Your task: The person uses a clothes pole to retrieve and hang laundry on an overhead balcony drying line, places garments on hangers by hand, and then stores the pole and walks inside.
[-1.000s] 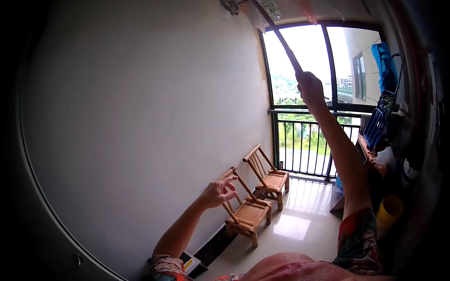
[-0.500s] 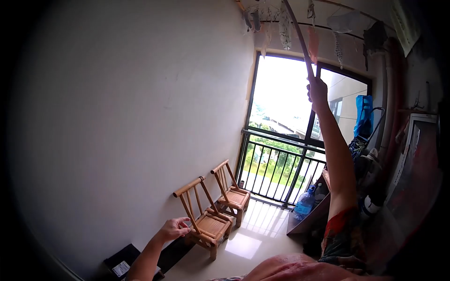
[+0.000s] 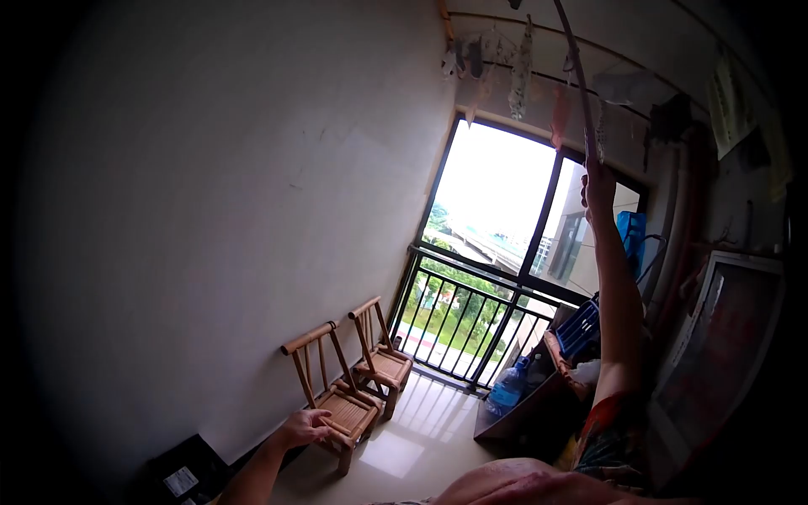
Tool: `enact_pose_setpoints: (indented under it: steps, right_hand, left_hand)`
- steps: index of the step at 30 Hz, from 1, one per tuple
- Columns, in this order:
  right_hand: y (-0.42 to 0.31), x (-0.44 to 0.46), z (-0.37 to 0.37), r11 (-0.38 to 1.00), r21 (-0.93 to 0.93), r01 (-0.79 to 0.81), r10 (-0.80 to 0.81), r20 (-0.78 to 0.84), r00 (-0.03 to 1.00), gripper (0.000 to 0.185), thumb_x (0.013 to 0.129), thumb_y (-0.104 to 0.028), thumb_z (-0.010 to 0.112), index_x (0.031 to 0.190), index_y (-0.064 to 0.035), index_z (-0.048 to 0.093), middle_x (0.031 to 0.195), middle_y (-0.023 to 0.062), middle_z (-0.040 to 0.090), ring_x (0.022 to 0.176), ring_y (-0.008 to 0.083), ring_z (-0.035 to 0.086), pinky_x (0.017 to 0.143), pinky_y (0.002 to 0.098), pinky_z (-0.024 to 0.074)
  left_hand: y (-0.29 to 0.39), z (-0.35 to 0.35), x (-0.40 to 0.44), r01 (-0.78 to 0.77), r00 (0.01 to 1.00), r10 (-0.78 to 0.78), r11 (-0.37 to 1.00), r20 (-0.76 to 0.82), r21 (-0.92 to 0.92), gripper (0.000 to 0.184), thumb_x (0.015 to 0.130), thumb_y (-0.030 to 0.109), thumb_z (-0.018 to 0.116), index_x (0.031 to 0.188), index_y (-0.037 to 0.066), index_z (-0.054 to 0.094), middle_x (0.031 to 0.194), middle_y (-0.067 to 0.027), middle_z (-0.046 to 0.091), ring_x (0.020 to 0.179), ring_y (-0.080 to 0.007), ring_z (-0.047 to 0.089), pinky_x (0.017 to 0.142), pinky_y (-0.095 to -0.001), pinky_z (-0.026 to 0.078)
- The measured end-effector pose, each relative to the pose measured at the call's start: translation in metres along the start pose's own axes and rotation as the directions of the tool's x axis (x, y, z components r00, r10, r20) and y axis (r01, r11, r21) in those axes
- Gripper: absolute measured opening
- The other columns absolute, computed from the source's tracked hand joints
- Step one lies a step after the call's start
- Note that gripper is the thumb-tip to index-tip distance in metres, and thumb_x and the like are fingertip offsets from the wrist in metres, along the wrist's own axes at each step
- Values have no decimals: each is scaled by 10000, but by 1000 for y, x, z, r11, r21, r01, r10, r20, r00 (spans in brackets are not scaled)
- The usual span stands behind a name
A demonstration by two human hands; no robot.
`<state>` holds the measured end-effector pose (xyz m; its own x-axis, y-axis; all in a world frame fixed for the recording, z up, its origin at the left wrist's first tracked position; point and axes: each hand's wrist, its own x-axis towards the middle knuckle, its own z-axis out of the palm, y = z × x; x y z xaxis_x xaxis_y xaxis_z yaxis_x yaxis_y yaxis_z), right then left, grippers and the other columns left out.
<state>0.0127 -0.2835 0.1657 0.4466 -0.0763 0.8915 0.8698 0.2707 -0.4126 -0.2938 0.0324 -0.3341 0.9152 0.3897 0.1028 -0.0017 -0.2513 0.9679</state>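
My right hand (image 3: 598,192) is raised high with its fingers wrapped round the lower end of a long thin pole (image 3: 576,71). The pole slants up past the hanging laundry and leaves the top of the view, so its upper tip is hidden. Socks and other small clothes (image 3: 521,71) hang near it from rods under the ceiling. Low on the left, my left hand (image 3: 305,427) holds nothing, its fingers loosely bent and apart. It appears in front of the nearer bamboo chair (image 3: 347,411); I cannot tell whether it touches it.
A second bamboo chair (image 3: 385,364) stands behind, along the white wall (image 3: 210,210). Ahead are a window and a black railing (image 3: 454,316). A big water bottle (image 3: 507,389) and a blue basket (image 3: 579,328) are at the right. A black box (image 3: 185,467) lies at lower left.
My view has tilted and shifted, so the chairs appear further left and the laundry lower. My right hand stays raised with the pole, now further right in view. My left hand sits slightly lower.
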Motion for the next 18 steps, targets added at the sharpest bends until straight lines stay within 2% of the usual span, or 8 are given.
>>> enact_pose_setpoints:
  steps: [3, 10, 13, 15, 18]
  right_hand:
    - [-26, 33, 17, 997, -66, 37, -36, 25, 999, 302, 844, -410, 509, 742, -126, 496, 467, -55, 375, 312, 31, 290, 289, 203, 178]
    - [-81, 83, 43, 987, 97, -126, 109, 169, 980, 293, 844, -414, 498, 769, -132, 476, 469, -62, 366, 321, 36, 267, 303, 201, 155]
    - [-88, 95, 47, 975, 146, -167, 134, 213, 968, 311, 836, -428, 509, 771, -126, 478, 475, -62, 370, 325, 33, 265, 307, 196, 157]
    - [-88, 96, 50, 961, 191, -200, 151, 243, 958, 316, 837, -429, 510, 771, -122, 479, 479, -64, 374, 328, 32, 263, 307, 194, 160]
    - [-86, 89, 53, 944, 242, -224, 140, 321, 937, 281, 840, -356, 533, 729, -107, 467, 473, -36, 379, 331, 55, 306, 296, 207, 204]
  left_hand:
    - [-13, -4, 0, 13, 1000, -12, 1000, 20, -12, 467, 783, 150, 611, 1193, -5, 453, 860, -57, 602, 628, -87, 545, 535, -223, 461]
    - [-27, -4, -19, 94, 996, -94, 995, -4, 11, 468, 787, 182, 604, 1195, 4, 457, 874, -57, 612, 633, -87, 563, 515, -219, 445]
    - [-34, 0, -26, 111, 992, -115, 991, -51, -74, 470, 756, 153, 637, 1157, -36, 481, 758, -39, 611, 594, -73, 544, 542, -212, 457]
    - [-39, 1, -28, 112, 992, -117, 990, -52, -85, 460, 758, 153, 634, 1152, -34, 487, 764, -42, 613, 592, -74, 546, 541, -211, 461]
    - [-46, 2, -31, 111, 992, -117, 990, -56, -92, 450, 759, 152, 631, 1145, -34, 494, 772, -46, 615, 588, -74, 548, 543, -209, 466]
